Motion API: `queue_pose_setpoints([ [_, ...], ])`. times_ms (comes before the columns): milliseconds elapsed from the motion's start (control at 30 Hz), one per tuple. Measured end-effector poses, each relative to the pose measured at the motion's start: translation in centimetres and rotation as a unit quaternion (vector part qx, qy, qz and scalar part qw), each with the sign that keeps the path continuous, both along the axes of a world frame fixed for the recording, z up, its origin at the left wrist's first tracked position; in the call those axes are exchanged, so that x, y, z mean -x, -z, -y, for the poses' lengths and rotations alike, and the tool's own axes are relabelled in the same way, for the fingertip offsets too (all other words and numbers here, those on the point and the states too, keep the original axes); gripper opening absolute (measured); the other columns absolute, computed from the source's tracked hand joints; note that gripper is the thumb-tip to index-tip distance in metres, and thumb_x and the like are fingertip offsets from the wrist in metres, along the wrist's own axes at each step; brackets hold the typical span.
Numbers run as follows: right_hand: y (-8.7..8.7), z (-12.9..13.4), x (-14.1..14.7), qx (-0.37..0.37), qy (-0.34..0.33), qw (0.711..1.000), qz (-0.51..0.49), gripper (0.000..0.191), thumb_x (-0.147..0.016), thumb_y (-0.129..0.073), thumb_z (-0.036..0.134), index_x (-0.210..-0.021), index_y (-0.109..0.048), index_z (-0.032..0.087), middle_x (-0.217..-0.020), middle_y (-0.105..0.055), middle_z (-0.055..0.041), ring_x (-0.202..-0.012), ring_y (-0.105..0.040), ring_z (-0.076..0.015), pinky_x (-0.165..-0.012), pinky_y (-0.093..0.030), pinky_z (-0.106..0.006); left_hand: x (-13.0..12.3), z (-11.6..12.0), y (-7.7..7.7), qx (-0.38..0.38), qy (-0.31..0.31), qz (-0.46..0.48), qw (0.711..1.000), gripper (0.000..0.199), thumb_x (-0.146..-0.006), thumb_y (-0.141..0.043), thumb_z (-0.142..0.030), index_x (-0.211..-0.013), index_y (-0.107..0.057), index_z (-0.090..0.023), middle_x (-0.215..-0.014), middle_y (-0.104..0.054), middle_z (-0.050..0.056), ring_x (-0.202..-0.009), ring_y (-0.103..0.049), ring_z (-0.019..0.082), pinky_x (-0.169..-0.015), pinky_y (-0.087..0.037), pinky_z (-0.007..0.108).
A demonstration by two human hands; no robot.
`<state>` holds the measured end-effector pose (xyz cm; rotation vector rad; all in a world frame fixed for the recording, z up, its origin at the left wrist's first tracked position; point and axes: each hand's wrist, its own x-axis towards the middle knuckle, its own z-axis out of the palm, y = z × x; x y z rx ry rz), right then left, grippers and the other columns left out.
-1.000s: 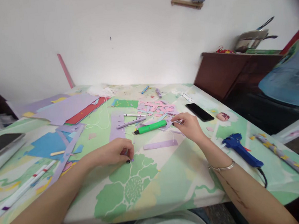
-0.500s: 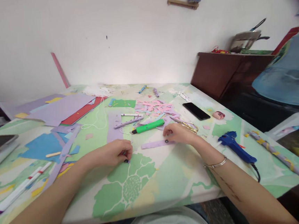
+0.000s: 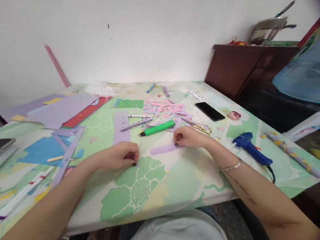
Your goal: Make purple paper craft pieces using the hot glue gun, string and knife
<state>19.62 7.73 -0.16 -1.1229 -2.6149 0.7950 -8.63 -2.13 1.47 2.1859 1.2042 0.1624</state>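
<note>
My left hand [image 3: 121,155] rests low over the table with thumb and fingers pinched together. A tiny purple speck shows at its thumb tip, too small to name. My right hand [image 3: 191,136] is closed, its thumb and fingertips on the right end of a light purple paper strip [image 3: 162,149] that lies flat on the tablecloth. Just beyond the strip is a green craft knife-like tool [image 3: 158,128] with a dark tip. Gold-handled scissors [image 3: 201,127] lie past my right hand. A thin purple paper roll [image 3: 136,124] and a white pen [image 3: 139,116] lie farther off.
Pink and purple paper scraps [image 3: 164,107] are heaped at mid-table. A black phone [image 3: 209,111], a blue glue gun [image 3: 252,148] and a wrapped stick [image 3: 294,155] lie at right. Coloured sheets [image 3: 58,110], blue paper [image 3: 41,152] and white string [image 3: 100,127] spread at left.
The view has tipped slightly downward, so the wall and table sit higher in the picture. Both hands keep nearly the same places; their fingers have shifted only slightly.
</note>
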Motion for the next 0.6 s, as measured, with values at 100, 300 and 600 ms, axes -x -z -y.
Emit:
queue_pose_setpoints([
  [100, 0.0, 0.1, 0.0, 0.025, -0.013, 1.0, 0.006, 0.009, -0.066, -0.059, 0.013, -0.073, -0.065, 0.016, -0.069, -0.064, -0.0006, -0.062, -0.056, -0.0125, -0.056, -0.039, -0.022, 0.1, 0.0, -0.5, -0.006, -0.011, 0.005, 1.0, 0.009, -0.074, -0.05, -0.018, -0.076, -0.058, -0.016, -0.077, -0.059, 0.001, -0.067, -0.051, 0.011, -0.06, -0.04, 0.02],
  [300, -0.7, 1.4, 0.7, 0.067, -0.025, 0.997, -0.004, 0.006, -0.069, -0.058, 0.018, -0.073, -0.063, 0.016, -0.07, -0.066, -0.0016, -0.063, -0.058, -0.0138, -0.055, -0.04, -0.022, 0.1, 0.1, -1.1, 0.059, -0.054, 0.126, 0.989, 0.01, -0.078, -0.055, -0.024, -0.082, -0.059, -0.016, -0.085, -0.064, 0.003, -0.073, -0.057, 0.012, -0.064, -0.046, 0.022],
  [600, -4.6, 4.3, -1.9, -0.136, -0.053, 0.988, -0.049, 0.02, -0.077, -0.061, 0.022, -0.097, -0.064, 0.021, -0.099, -0.063, -0.0059, -0.097, -0.054, -0.0212, -0.087, -0.04, -0.037, 0.2, -0.3, -0.2, 0.055, -0.1, 0.214, 0.97, 0.02, -0.074, -0.062, -0.022, -0.094, -0.063, -0.017, -0.083, -0.065, 0.004, -0.075, -0.061, 0.014, -0.058, -0.048, 0.02],
])
